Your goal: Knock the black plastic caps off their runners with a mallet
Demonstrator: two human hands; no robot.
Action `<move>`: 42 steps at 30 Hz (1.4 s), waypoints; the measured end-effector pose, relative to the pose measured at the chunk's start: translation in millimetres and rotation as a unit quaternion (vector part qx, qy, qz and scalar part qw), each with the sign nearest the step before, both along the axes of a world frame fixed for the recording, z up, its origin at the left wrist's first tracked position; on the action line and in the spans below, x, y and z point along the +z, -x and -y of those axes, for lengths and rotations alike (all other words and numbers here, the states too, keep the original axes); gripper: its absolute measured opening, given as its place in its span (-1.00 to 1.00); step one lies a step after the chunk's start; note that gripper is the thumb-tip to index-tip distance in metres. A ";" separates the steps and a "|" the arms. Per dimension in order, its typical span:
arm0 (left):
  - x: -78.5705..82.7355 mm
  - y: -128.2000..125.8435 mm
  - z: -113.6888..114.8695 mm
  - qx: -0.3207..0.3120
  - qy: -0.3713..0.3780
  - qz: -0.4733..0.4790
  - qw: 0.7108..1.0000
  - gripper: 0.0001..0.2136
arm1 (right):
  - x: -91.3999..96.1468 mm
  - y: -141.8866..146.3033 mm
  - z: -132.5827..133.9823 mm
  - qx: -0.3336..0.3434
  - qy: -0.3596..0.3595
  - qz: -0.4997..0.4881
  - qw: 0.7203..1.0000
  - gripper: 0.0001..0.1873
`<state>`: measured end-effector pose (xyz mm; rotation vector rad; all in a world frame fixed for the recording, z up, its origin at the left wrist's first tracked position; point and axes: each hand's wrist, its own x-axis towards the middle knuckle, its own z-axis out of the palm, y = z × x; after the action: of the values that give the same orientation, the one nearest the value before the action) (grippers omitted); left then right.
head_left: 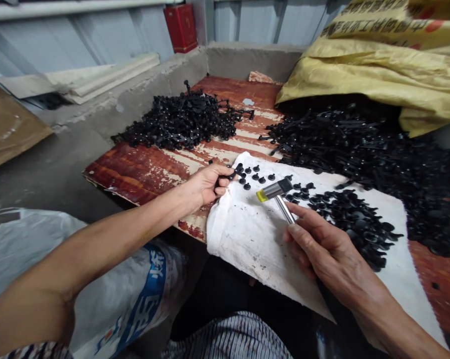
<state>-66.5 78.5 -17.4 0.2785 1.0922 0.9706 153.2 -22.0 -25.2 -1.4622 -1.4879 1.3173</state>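
My right hand (318, 239) is wrapped round the metal handle of a small mallet (278, 189) with a yellow face on one end and a black one on the other. Its head is held over a white cloth (247, 234). My left hand (212, 184) is closed on a black plastic piece (226, 174) at the cloth's left edge; the fingers hide part of it. Several small black disc-shaped parts (261, 180) lie on the cloth near the left fingers. A denser heap of these parts (355, 219) lies beside the right hand.
On the worn red board (131, 167), a pile of black plastic pieces (183, 119) stands at the back left. A larger pile (359, 139) spills from a yellow woven sack (344, 65) at the right. A low concrete wall (247, 60) borders the back. A white plastic sack (127, 294) sits below left.
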 end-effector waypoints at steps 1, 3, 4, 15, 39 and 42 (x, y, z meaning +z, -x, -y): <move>0.3 -0.2 0.0 -0.006 -0.002 -0.014 1.000 -0.84 | -0.4 -0.3 0.3 0.001 -0.001 0.001 1.000 -0.34; 1.8 -1.0 0.3 -0.019 -0.008 -0.042 0.999 -0.83 | -0.9 -0.8 0.4 0.004 -0.003 0.005 1.000 -0.35; 2.8 -1.6 0.5 -0.024 -0.011 -0.050 0.998 -0.81 | -1.1 -0.9 0.2 0.005 -0.005 0.008 1.000 -0.35; 7.6 -5.5 1.5 -0.043 -0.024 -0.077 0.996 -0.72 | -3.7 -2.2 -0.2 0.008 -0.015 0.019 1.000 -0.36; 2.4 -6.5 -3.2 -0.036 -0.039 -0.125 0.991 -0.82 | 13.1 24.1 -44.0 0.102 -0.297 0.296 0.902 -0.39; 0.5 -5.6 -3.2 -0.040 -0.047 -0.113 0.992 -0.82 | 17.5 26.6 -39.9 0.082 -0.312 0.282 0.904 -0.37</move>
<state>-61.0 81.7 -16.9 0.5157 1.2317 0.9351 126.6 17.9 -7.7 -1.3391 -2.1824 0.3967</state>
